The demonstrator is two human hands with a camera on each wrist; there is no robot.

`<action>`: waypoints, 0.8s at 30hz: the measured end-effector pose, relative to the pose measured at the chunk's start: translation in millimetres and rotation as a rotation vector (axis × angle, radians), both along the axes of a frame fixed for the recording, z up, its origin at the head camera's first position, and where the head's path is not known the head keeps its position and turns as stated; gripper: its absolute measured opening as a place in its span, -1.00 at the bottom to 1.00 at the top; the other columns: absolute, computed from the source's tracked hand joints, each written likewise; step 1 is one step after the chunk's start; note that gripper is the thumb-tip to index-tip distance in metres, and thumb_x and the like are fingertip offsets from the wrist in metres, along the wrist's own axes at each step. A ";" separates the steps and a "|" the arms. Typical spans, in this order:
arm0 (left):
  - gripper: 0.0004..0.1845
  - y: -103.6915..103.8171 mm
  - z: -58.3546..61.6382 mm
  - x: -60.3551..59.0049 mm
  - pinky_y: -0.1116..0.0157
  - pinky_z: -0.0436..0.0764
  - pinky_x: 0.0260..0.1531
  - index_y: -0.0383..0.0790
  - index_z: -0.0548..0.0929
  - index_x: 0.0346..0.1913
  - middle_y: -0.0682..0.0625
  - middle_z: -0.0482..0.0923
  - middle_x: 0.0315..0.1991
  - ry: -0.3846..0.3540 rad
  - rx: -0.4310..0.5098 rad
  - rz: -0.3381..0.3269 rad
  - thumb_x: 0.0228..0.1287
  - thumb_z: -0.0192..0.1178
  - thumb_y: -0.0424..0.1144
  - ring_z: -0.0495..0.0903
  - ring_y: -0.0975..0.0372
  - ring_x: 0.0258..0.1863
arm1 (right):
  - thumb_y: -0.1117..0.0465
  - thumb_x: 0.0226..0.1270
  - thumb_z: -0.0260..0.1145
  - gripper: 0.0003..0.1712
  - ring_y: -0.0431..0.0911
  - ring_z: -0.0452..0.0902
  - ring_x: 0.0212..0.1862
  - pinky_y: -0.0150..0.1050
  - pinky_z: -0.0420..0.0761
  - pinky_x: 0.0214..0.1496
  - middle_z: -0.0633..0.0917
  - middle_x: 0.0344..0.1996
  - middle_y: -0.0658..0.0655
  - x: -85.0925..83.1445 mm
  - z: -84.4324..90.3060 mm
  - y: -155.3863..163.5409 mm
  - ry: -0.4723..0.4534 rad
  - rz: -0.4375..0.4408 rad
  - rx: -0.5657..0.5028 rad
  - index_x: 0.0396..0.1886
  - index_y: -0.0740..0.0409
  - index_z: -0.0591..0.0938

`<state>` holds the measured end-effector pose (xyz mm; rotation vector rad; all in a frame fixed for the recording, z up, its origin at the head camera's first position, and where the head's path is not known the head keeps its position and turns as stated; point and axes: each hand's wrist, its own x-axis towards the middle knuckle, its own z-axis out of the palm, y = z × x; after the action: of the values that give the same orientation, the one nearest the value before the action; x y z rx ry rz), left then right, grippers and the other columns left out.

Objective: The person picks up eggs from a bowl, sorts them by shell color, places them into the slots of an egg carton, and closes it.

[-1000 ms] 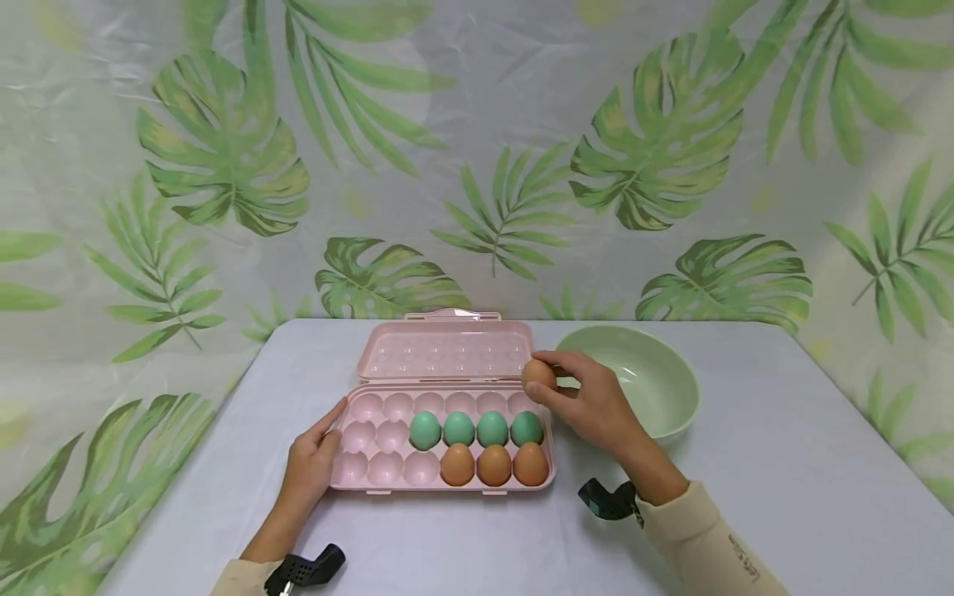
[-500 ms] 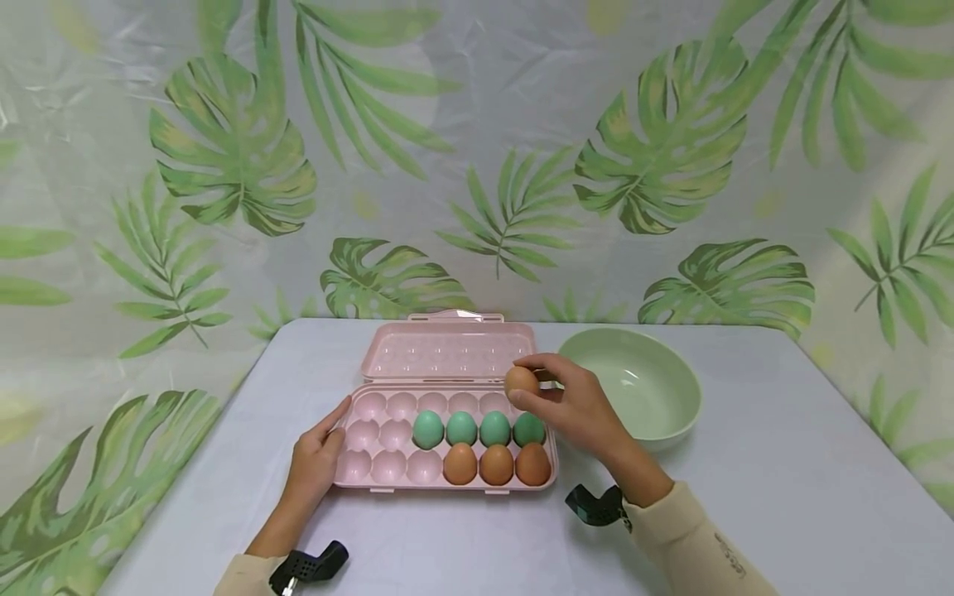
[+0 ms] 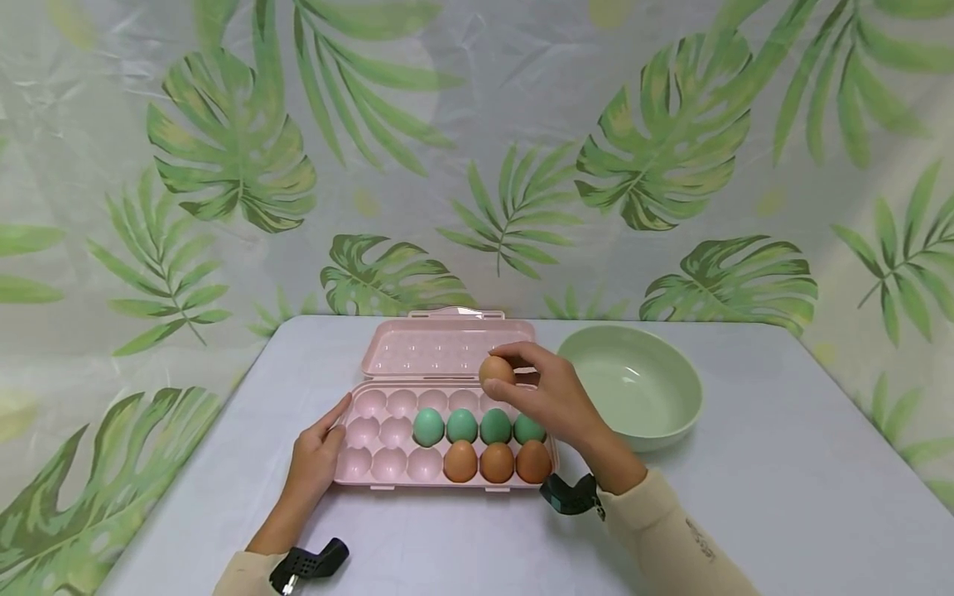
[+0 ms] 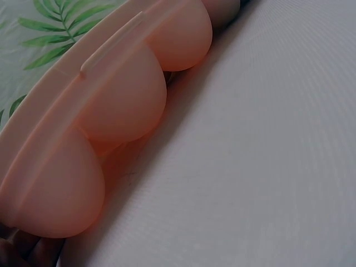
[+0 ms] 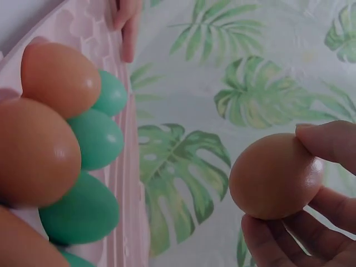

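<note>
Right hand (image 3: 555, 401) pinched a brown egg (image 3: 496, 370) between thumb and fingertips (image 5: 328, 146), held in the air over the far row of the pink egg tray (image 3: 358, 476), toward its right end. The far-row cups under it looked vacant, so the egg was not seated in anything. The grip was on the egg's upper end and side, which left its lower end clear of the fingers.

Left hand (image 3: 316, 455) rested against the tray's left edge, fingers straight and relaxed, thumb along the rim. Likely bracing the tray so it would not slide on the surface (image 3: 782, 497). Left wrist view showed only the undersides of the cups (image 4: 125, 103) sitting on the surface, with fingertips just visible at the bottom corner.

Tray contents: four green eggs (image 3: 462, 425) in the middle row, right side; three brown eggs (image 3: 495, 463) in the near row, right side. Left-hand cups were unfilled. The lid (image 3: 440, 348) lay open and flat on the far side.

A green bowl (image 3: 674, 389) stood just right of the tray, nothing visible inside. Leaf-print backdrop (image 3: 224, 157) behind.
</note>
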<state>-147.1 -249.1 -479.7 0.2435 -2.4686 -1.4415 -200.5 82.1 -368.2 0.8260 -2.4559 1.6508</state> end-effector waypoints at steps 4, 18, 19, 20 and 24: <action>-0.50 0.7 0.3 -0.8 0.18 0.28 0.24 -0.15 0.39 0.38 0.04 0.32 0.38 0.007 0.005 -0.002 0.40 -0.12 -0.36 0.25 0.22 0.35 | 0.11 0.15 0.46 -0.54 -0.05 0.63 -0.09 -0.20 0.63 -0.02 0.65 -0.09 -0.02 0.5 -0.1 -9.0 -0.002 0.009 0.010 0.07 0.00 0.62; -0.50 0.2 0.1 -1.0 0.26 0.30 0.25 -0.15 0.39 0.38 0.02 0.32 0.38 0.010 0.001 -0.002 0.40 -0.12 -0.35 0.29 0.21 0.32 | 0.14 0.14 0.45 -0.60 -0.14 0.60 -0.11 -0.08 0.61 -0.01 0.67 -0.13 -0.10 6.6 -4.9 -35.9 -0.041 0.046 0.010 0.01 -0.02 0.64; -0.50 0.2 0.2 -0.7 0.34 0.30 0.18 -0.14 0.39 0.38 0.03 0.32 0.38 0.007 0.000 -0.001 0.41 -0.12 -0.35 0.31 0.23 0.27 | 0.14 0.14 0.45 -0.60 -0.15 0.61 -0.12 -0.10 0.61 -0.01 0.67 -0.13 -0.10 6.8 -5.8 -37.5 -0.036 0.047 0.016 0.01 0.00 0.65; -0.50 0.2 0.1 -0.6 0.42 0.30 0.11 -0.14 0.39 0.38 0.03 0.32 0.38 0.005 0.000 0.001 0.41 -0.12 -0.35 0.34 0.23 0.23 | 0.14 0.14 0.45 -0.59 -0.16 0.61 -0.12 -0.12 0.61 -0.01 0.67 -0.14 -0.10 7.0 -6.6 -38.9 -0.033 0.051 0.020 0.02 0.02 0.65; -0.50 0.3 0.1 -0.1 0.59 0.25 0.02 -0.14 0.40 0.38 0.05 0.32 0.37 0.007 -0.001 0.003 0.41 -0.12 -0.35 0.33 0.25 0.23 | 0.14 0.12 0.46 -0.59 -0.16 0.62 -0.12 -0.19 0.61 -0.01 0.68 -0.14 -0.11 8.2 -9.3 -43.8 -0.028 0.079 0.028 0.01 0.04 0.65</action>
<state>-147.2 -248.8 -479.6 0.2414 -2.4618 -1.4379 -192.4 38.3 -377.5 0.9219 -2.5014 1.6676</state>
